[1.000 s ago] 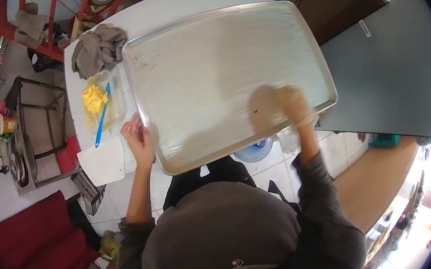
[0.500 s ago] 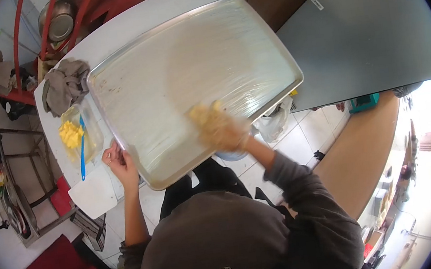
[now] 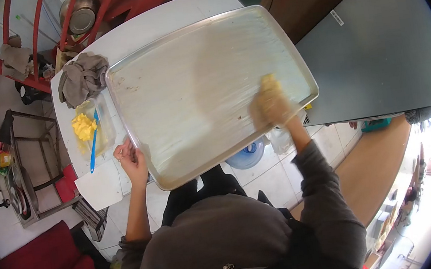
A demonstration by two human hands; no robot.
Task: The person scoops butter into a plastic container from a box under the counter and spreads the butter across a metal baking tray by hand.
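A large metal baking tray [image 3: 181, 74] lies on the white table, with greasy streaks across its bottom. My left hand [image 3: 131, 160] grips the tray's left rim near the front corner. Over the tray's right front part is my right hand [image 3: 275, 106], smeared by motion. It has a yellowish, see-through covering, and its fingers do not show clearly. Left of the tray, a clear plastic container [image 3: 106, 140] holds soft yellow butter [image 3: 84, 127]. A blue-handled tool [image 3: 93, 149] leans in the container, its handle sticking out over the front edge.
A crumpled grey-brown cloth [image 3: 84, 78] lies behind the container on the white table [image 3: 173, 11]. A white board [image 3: 98, 190] is at the table's front left. Below the tray's front edge sits a blue water jug [image 3: 246, 156]. A large grey panel [image 3: 372, 50] stands close on the right.
My right hand has swept rightward over the tray, from its front middle to its right front part. My left hand stays at the left rim. The view has shifted slightly.
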